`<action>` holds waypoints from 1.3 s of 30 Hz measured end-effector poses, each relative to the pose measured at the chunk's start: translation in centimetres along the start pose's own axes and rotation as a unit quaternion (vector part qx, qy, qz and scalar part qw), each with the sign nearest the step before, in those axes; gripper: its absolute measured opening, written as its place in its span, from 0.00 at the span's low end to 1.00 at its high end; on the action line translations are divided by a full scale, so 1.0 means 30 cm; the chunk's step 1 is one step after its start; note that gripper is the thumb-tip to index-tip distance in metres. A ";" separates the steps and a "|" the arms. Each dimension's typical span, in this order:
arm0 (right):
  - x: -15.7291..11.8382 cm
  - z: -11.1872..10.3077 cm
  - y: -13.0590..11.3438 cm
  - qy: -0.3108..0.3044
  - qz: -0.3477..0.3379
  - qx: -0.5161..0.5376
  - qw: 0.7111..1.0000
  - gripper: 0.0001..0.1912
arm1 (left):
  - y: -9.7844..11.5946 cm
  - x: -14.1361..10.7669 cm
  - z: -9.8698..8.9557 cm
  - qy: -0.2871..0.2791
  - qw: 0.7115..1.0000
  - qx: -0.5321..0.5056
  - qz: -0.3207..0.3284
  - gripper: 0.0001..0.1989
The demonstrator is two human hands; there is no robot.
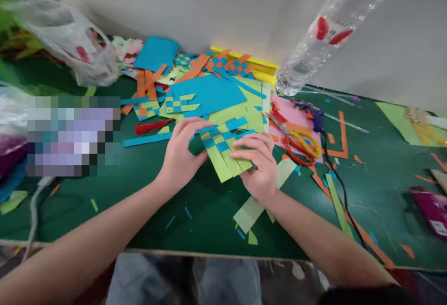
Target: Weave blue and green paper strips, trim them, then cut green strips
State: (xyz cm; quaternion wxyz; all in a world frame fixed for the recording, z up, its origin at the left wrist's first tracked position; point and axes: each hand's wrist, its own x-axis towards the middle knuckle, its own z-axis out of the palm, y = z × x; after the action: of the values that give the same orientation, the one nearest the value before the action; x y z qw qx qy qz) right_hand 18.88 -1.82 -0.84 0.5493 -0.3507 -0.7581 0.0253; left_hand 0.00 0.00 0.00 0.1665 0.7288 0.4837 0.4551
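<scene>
A small woven sheet of light green and blue paper strips [222, 146] is held up over the table between both hands. Its long green ends point down toward me. My left hand [184, 152] is curled at the left edge, fingertips touching the weave near a blue strip's end. My right hand [260, 164] grips the right side, fingers across the front and thumb hidden behind. Beyond them, a large blue sheet [206, 95] rests on light green paper. Smaller woven pieces [179, 103] lie beside it. Scissors [296, 143] with red and yellow handles sit to the right.
A clear plastic bottle [317, 44] stands by the wall. To the left are a plastic bag [70, 39] and a blurred-out device [70, 137] with a cable. A red tassel [153, 126], a dark cord [337, 179] and paper scraps lie about the green table [146, 226].
</scene>
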 end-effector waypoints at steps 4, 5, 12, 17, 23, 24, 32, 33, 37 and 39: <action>-0.003 0.000 0.011 -0.001 0.047 0.053 0.997 0.06 | -0.012 -0.004 0.011 0.002 0.962 -0.194 -0.192 0.20; -0.004 -0.001 0.012 -0.008 0.054 0.072 0.996 0.06 | -0.008 -0.002 0.011 0.000 0.937 -0.245 -0.248 0.19; -0.012 -0.005 0.012 -0.021 0.104 0.158 0.982 0.07 | 0.026 0.007 -0.004 -0.034 0.818 -0.397 -0.415 0.19; -0.018 0.001 0.018 -0.013 0.138 0.193 0.971 0.05 | 0.029 0.001 -0.011 -0.106 0.801 -0.433 -0.400 0.23; -0.012 0.003 0.021 -0.039 0.132 0.168 0.976 0.04 | 0.021 0.000 -0.005 -0.176 0.782 -0.466 -0.374 0.25; -0.011 0.005 0.020 -0.035 0.139 0.172 0.975 0.08 | 0.017 0.000 -0.004 -0.164 0.787 -0.465 -0.370 0.25; -0.019 0.018 0.016 0.038 0.289 0.195 0.937 0.11 | -0.004 -0.003 -0.005 -0.027 0.853 -0.395 -0.339 0.24; -0.020 0.017 0.015 0.025 0.307 0.193 0.932 0.11 | -0.005 -0.004 -0.005 -0.019 0.858 -0.388 -0.335 0.23; -0.012 0.010 0.008 -0.057 0.322 0.141 0.935 0.10 | -0.007 -0.006 -0.004 -0.023 0.864 -0.382 -0.327 0.20; -0.007 0.008 0.004 -0.072 0.318 0.109 0.939 0.15 | -0.007 -0.007 -0.003 -0.036 0.859 -0.389 -0.332 0.20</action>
State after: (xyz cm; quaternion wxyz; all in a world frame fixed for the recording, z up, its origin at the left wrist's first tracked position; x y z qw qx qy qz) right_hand 18.76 -1.75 -1.15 0.4918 -0.5085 -0.6371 0.3061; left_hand -0.21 -0.11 -0.20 0.5947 0.4169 0.4741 0.4978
